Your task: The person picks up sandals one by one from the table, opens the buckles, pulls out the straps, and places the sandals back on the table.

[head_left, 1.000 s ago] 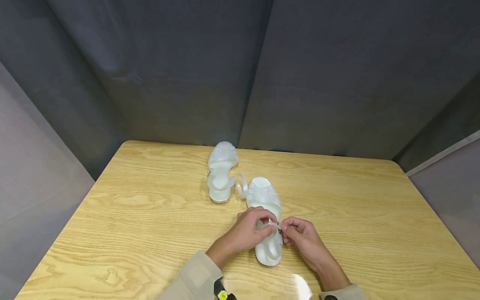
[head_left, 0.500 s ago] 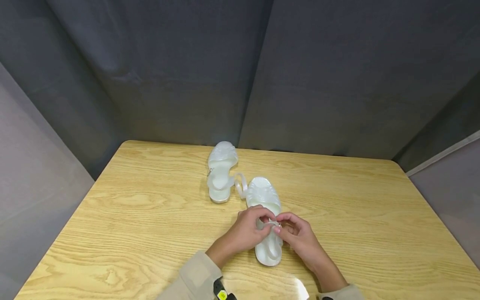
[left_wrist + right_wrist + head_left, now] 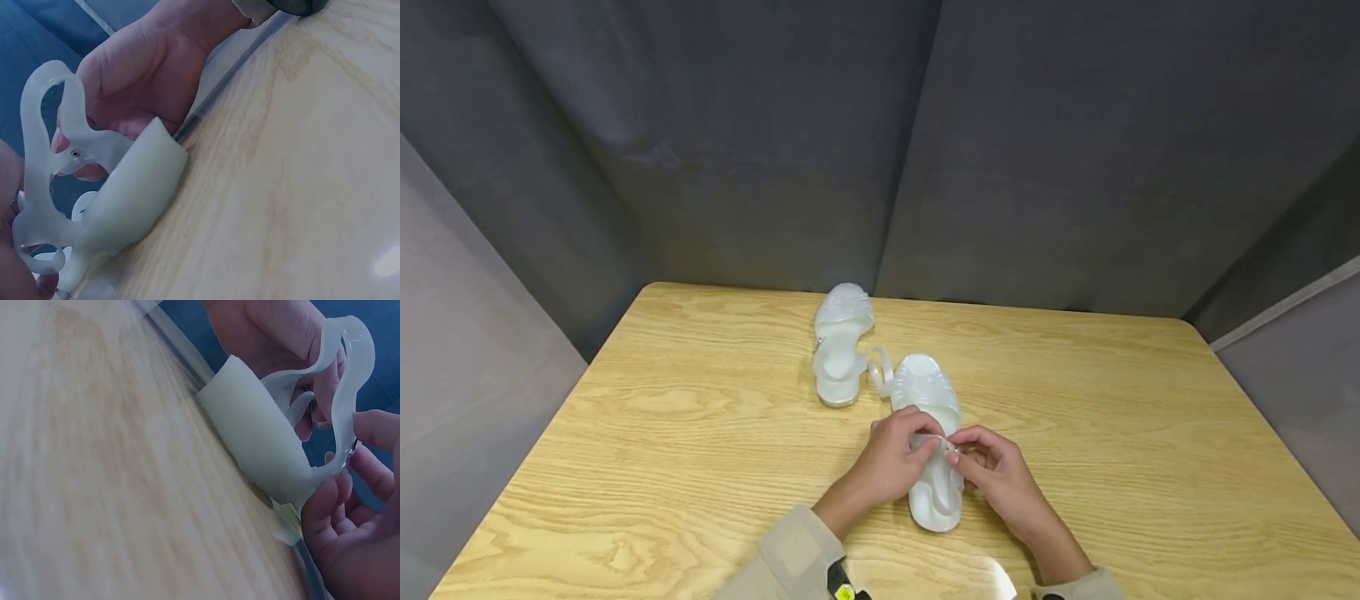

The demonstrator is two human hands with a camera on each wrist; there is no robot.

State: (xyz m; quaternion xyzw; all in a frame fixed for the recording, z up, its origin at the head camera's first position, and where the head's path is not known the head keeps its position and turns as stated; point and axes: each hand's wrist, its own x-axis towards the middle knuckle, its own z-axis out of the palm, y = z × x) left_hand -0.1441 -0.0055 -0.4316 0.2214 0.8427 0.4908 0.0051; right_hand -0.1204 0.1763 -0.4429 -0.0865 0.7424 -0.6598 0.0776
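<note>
A translucent white sandal (image 3: pixel 925 387) with a looped strap (image 3: pixel 37 125) lies on the table, its heel towards me. My left hand (image 3: pixel 891 454) reaches over its inner side, thumb and forefinger pinching the strap. From the other side my right hand (image 3: pixel 1003 471) pinches the strap end by a small metal buckle (image 3: pixel 351 449); the fingertips of both hands almost meet. In the right wrist view the sandal's heel (image 3: pixel 250 419) stands near the camera. The matching sandal (image 3: pixel 842 321) lies farther back on the left. Fingers partly hide the buckle.
The wooden table (image 3: pixel 700 467) has rounded far corners. A loose clear strap (image 3: pixel 880 371) curls between the two sandals. Dark grey curtains (image 3: pixel 760 150) hang behind the table, with light panels (image 3: pixel 467 375) at the sides.
My right hand has moved slightly left, its thumb and forefinger coming over onto the strap beside the left fingertips. The strap between the hands looks pulled up a little. Both sandals stay in place.
</note>
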